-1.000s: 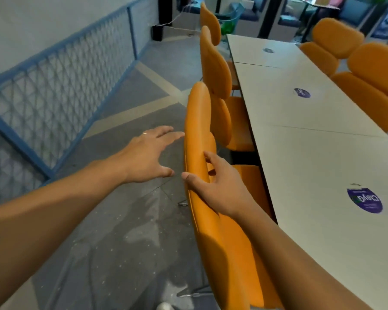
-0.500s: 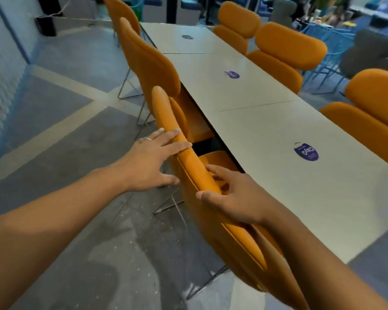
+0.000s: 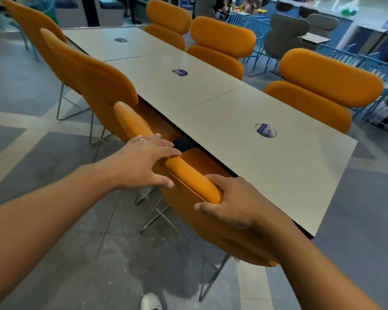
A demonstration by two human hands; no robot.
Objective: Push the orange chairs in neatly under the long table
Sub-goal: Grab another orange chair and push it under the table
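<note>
**Nearest chair: finger-trap and skew risks**

Head view. Located at the near left side of the long pale-grey laminate table (image 3: pixel 267 173): nearest orange padded chair on thin wire legs (image 3: pixel 188 177). Seat partly under the top, backrest running roughly along the table edge. True squareness hard to judge through the wide lens.

Noted on the backrest's top roll:
- Left hand (image 3: pixel 143 162): fingers spread and laid flat across it, thumb free on the near side.
- Right hand (image 3: pixel 233 204): at the near end, fingers and thumb wrapped round the padding.

Judged likely faults:
- Trapping of the right fingers between backrest and table rim if driven fully home.
- Twisting out of line from uneven pressure.
- Snagging of the wire legs on the neighbouring orange padded chair (image 3: pixel 94 79), just beyond, further left.
</note>
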